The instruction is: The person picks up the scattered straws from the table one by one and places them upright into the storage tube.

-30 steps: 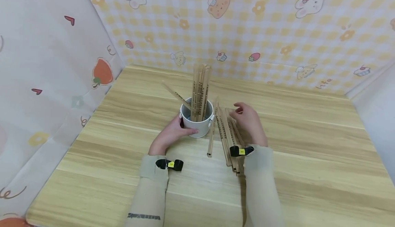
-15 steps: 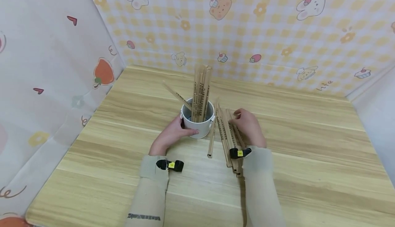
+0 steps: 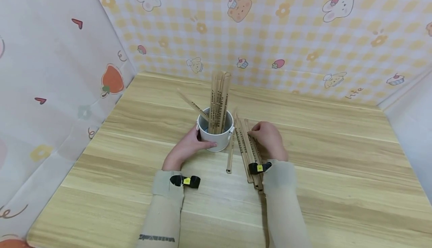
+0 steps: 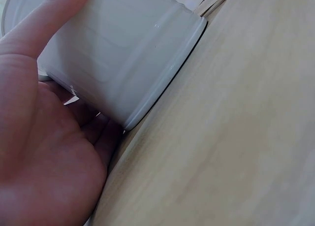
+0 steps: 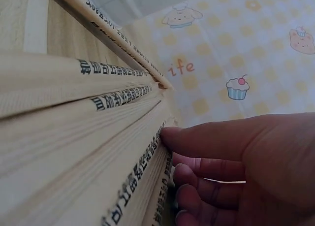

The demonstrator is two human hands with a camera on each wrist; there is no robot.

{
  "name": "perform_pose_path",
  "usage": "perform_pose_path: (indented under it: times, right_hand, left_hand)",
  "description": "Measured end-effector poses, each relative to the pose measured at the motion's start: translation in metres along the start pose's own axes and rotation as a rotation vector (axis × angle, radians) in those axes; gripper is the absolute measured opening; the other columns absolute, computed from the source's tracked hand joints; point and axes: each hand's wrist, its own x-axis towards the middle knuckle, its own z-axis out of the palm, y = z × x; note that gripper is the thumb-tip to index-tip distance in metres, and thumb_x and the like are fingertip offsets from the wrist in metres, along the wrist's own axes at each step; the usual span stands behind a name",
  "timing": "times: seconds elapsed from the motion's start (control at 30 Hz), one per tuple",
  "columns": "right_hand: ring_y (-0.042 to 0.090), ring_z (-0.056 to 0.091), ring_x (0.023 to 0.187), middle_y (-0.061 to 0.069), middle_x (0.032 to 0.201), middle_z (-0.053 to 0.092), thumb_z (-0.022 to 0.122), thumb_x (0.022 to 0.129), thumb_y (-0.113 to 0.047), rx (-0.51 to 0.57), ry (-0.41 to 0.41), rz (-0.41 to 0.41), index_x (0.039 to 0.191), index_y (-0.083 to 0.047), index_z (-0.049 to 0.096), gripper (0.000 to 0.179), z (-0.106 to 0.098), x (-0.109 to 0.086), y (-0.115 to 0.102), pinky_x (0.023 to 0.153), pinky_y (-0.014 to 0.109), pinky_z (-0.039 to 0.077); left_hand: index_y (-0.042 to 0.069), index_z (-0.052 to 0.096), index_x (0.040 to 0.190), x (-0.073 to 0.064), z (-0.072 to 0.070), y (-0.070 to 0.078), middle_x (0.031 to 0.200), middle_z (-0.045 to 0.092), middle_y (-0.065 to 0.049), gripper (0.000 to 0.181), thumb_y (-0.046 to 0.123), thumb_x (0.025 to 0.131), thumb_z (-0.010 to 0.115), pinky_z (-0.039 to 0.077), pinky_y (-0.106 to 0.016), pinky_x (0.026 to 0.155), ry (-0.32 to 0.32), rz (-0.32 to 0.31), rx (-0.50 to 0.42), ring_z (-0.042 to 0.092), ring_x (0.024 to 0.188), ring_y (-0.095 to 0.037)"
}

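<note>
A small white metal bucket stands on the table, holding several paper-wrapped pairs of chopsticks upright. One more wrapped pair leans out over its left rim. My left hand grips the bucket, thumb across the front of its wall and fingers round the far side. To the right lies a loose pile of wrapped chopsticks. My right hand pinches a wrapped pair of chopsticks at the pile's right side, thumb on its printed face. The fingers' exact contact is partly hidden.
A single wrapped pair lies between bucket and pile. The wood-grain table extends to both sides. A yellow checked backdrop closes off the back, and a white printed sheet the left.
My right hand has come down and slightly left onto the pile, its thumb and fingers closing at a wrapped pair of chopsticks. The left hand and the bucket stay in place.
</note>
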Motion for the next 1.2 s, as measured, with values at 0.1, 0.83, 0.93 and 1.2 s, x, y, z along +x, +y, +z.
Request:
perform_pose_path:
  times: [0.1,0.83,0.93,1.2]
  right_hand:
    - [0.02,0.054,0.072,0.005,0.084,0.062,0.061,0.083,-0.028,0.001,-0.009,0.01,0.085,-0.008,0.065,0.021,0.0,-0.001,-0.002,0.062,0.032,0.043]
    - [0.021,0.051,0.07,0.008,0.086,0.058,0.047,0.087,-0.027,0.073,0.058,0.03,0.093,-0.007,0.056,0.023,-0.012,-0.005,0.002,0.059,0.03,0.042]
    - [0.023,0.053,0.075,0.009,0.09,0.058,0.047,0.089,-0.029,0.092,0.108,0.015,0.098,-0.006,0.056,0.026,-0.017,-0.007,0.0,0.063,0.033,0.044]
    - [0.021,0.057,0.074,0.007,0.091,0.061,0.051,0.089,-0.032,0.152,0.296,-0.077,0.103,-0.006,0.059,0.031,-0.033,-0.012,-0.014,0.065,0.034,0.045]
  left_hand:
    - [0.023,0.02,0.141,0.0,0.0,0.001,0.133,0.038,-0.006,0.092,0.015,0.069,0.076,0.028,-0.038,0.1,0.001,-0.005,0.007,0.039,0.119,-0.02]
    - [0.021,0.019,0.142,0.002,-0.001,-0.007,0.135,0.037,-0.008,0.092,0.015,0.069,0.076,0.026,-0.042,0.101,0.002,0.032,0.005,0.036,0.121,-0.024]
    - [0.017,0.02,0.141,-0.001,0.001,0.001,0.134,0.037,-0.01,0.091,0.013,0.07,0.075,0.026,-0.041,0.101,0.006,0.02,0.011,0.037,0.12,-0.025]
    - [0.016,0.019,0.142,0.0,0.0,0.001,0.134,0.037,-0.01,0.091,0.011,0.07,0.074,0.029,-0.039,0.1,-0.001,0.012,0.017,0.038,0.119,-0.023]
